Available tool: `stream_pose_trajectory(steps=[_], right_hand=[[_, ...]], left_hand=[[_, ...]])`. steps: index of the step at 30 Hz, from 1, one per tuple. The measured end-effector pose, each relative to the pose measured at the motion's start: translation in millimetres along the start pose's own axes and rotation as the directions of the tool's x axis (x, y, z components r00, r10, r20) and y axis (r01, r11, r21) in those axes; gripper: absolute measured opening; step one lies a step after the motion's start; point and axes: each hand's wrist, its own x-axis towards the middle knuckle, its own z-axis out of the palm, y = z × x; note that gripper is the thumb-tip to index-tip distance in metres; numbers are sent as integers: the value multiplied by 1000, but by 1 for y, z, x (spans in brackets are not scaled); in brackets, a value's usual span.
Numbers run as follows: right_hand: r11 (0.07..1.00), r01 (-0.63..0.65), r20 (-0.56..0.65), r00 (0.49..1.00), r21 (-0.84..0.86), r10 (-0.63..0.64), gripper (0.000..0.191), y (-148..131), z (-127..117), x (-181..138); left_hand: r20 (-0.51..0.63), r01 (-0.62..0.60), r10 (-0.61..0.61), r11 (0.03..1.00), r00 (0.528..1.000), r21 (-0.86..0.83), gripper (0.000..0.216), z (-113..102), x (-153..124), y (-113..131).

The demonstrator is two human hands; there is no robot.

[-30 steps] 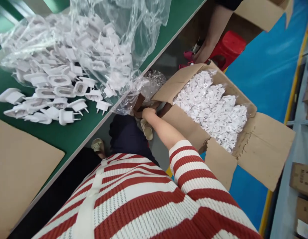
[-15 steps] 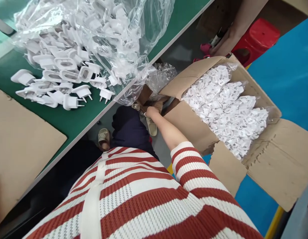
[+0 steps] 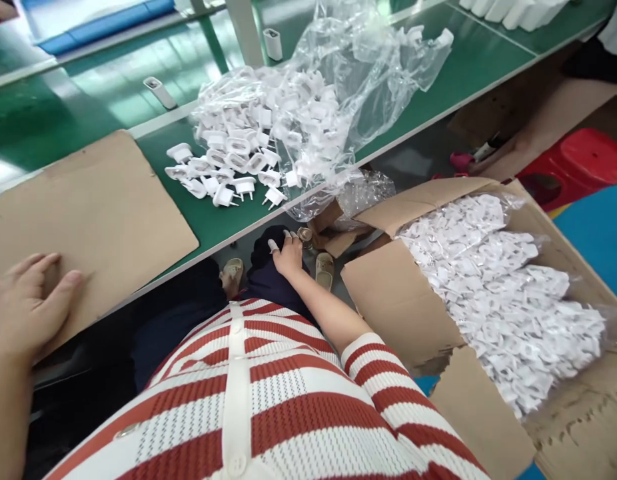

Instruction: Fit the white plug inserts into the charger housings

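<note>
My left hand (image 3: 36, 303) rests at the left on a flat brown cardboard sheet (image 3: 103, 207), fingers apart and nothing in them. My right hand (image 3: 288, 257) lies on my dark-trousered knee (image 3: 263, 267) below the table edge. Its fingers are spread, with white covers on some fingertips, and I see nothing held. Ahead on the green table, white two-pin plug housings (image 3: 236, 145) spill in a heap from a clear plastic bag (image 3: 378, 80). Two single white housings (image 3: 159, 92) stand farther back.
An open carton (image 3: 398, 287) of bagged white plastic parts (image 3: 508, 300) stands on my right, flaps out. Beyond it are a red stool (image 3: 578, 163) and a person's leg (image 3: 533, 133). Crumpled clear plastic (image 3: 366, 193) lies under the table edge (image 3: 418, 123).
My view has tilted up and shifted left, showing more of the table. My right hand has moved from low beside the carton to my knee. My left hand now shows on the cardboard.
</note>
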Motion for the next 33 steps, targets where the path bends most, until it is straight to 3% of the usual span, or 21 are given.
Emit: stream_pose_trajectory(steps=[3, 13, 29, 33], right_hand=[[998, 64, -50, 997, -12, -64, 65, 4, 6, -5], [998, 45, -100, 994, -43, -49, 61, 3, 9, 0], [969, 28, -89, 995, -245, -51, 59, -14, 21, -4], [942, 122, -72, 986, -312, -151, 57, -22, 21, -10]], left_hand=[[-67, -2, -4, 996, 998, -88, 77, 3, -2, -4], [-40, 20, -22, 999, 999, -31, 90, 5, 0, -7], [-49, 35, -39, 997, 998, -75, 88, 2, -11, 0], [-59, 38, -44, 994, 997, -105, 87, 5, -13, -3]])
